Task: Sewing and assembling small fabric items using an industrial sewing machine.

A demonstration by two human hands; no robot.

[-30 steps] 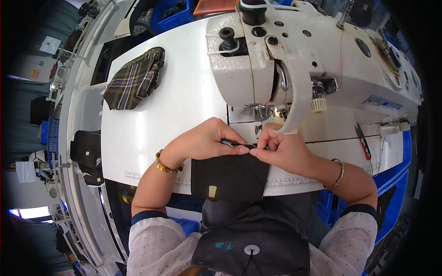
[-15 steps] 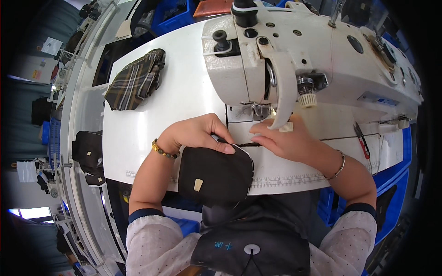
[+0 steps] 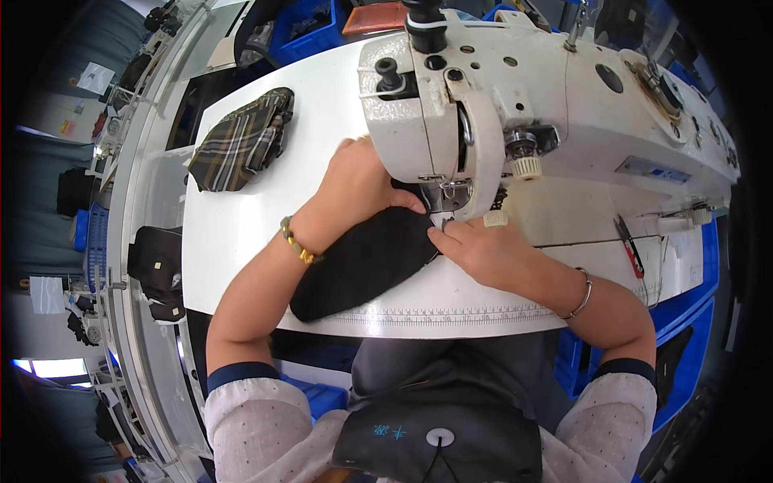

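Note:
A black fabric piece (image 3: 354,266) lies slanted on the white table, its upper edge at the sewing machine's presser foot (image 3: 451,197). My left hand (image 3: 362,185) grips that piece just left of the machine head (image 3: 390,137), thumb on top, some fingertips hidden. Right of the foot, my right hand (image 3: 479,253) is curled with fingertips pinched on the fabric's edge, where a small pale bit shows; its exact nature is unclear.
A plaid fabric bundle (image 3: 241,141) rests at the table's (image 3: 225,241) back left. Red-handled scissors (image 3: 630,249) lie at the right. Blue bins (image 3: 304,32) stand behind and at right. Dark bags (image 3: 153,266) hang beside the left edge.
The black piece has moved up to the foot and turned slanted. My left hand has risen with it; my right hand has come onto its edge after being apart.

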